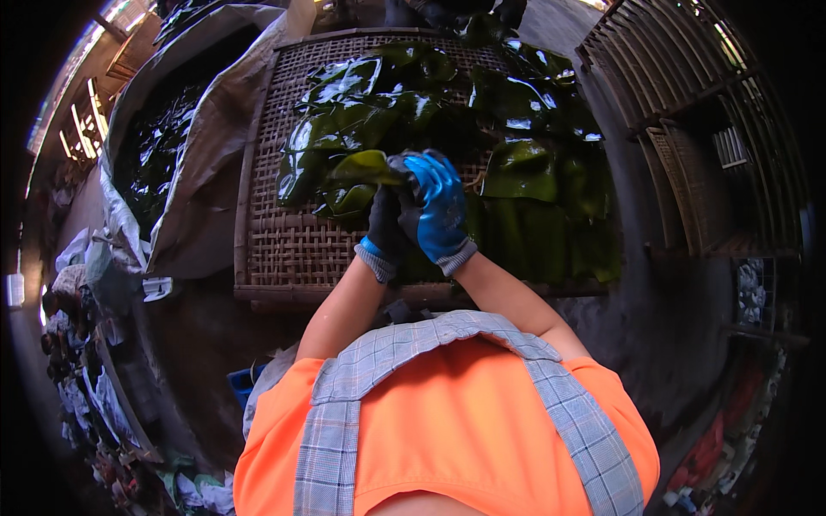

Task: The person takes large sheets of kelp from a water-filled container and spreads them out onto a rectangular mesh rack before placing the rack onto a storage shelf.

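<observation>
Both my hands wear gloves and meet over a woven bamboo table (275, 228). My right hand (437, 206), in a blue glove with a grey cuff, is closed around the end of a glossy green leaf (366, 166). Close against it, my left hand (385, 225) shows the dark side of its glove and is closed at the leaf too; its fingertips are partly hidden. The leaf sticks out to the left, curled over. Wet, shiny dark-green leaves (361, 125) lie in overlapping layers beyond my hands, and flat sheets of leaf (542, 236) spread to the right.
Left of the table stands a large pale sack (219, 112) with dark, wet leaves inside. A slatted bamboo rack (654, 77) rises at the right. A blue container (245, 384) sits by my left side, and cloth-like clutter (107, 404) lines the lower left.
</observation>
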`<move>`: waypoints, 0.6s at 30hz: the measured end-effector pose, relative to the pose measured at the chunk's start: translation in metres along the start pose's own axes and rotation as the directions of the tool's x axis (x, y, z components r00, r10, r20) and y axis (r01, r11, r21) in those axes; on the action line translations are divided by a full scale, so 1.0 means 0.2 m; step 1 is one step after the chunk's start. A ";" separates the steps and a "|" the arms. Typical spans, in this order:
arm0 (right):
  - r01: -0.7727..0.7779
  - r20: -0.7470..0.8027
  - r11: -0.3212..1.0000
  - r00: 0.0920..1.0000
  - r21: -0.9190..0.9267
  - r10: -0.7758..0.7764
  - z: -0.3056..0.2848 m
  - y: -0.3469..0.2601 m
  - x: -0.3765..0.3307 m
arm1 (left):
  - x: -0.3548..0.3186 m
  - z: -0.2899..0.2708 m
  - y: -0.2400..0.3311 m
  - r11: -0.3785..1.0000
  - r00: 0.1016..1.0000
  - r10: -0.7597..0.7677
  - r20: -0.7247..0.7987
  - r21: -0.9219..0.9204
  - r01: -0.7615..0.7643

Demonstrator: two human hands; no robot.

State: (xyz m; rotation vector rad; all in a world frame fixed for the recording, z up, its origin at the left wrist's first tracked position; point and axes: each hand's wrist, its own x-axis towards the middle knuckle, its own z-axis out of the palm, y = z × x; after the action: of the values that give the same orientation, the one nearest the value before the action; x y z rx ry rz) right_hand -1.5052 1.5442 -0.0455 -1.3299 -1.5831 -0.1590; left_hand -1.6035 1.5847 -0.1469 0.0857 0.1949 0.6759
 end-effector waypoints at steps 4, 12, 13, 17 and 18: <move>-0.411 0.185 0.367 0.836 0.835 0.516 0.10 0.20 -0.15 | -0.06 0.29 -0.14 0.991 0.991 -0.118 0.064 0.071 0.113; -0.509 0.027 0.745 0.832 0.431 0.554 -0.01 0.34 -0.25 | -0.07 0.28 -0.13 0.821 0.902 0.200 -0.384 0.568 0.059; -0.554 0.060 0.630 0.774 0.544 0.630 -0.07 0.42 -0.28 | -0.12 0.19 -0.04 0.912 0.987 0.097 -0.126 0.408 -0.037; -0.786 0.313 0.285 0.509 0.548 0.801 -0.23 0.52 -0.32 | -0.15 -0.21 0.21 0.143 0.904 0.401 0.145 0.965 -0.218; -0.904 0.376 0.350 0.422 0.247 0.825 -0.28 0.45 -0.29 | -0.17 -0.19 0.24 0.046 0.911 0.396 0.118 0.988 -0.148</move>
State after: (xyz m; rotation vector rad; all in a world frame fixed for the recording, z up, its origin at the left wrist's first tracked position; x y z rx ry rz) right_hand -1.4082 1.5029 -0.1050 -1.6808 -0.7369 0.9793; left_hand -1.6667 1.6015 -0.1712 1.5009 0.8616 0.8342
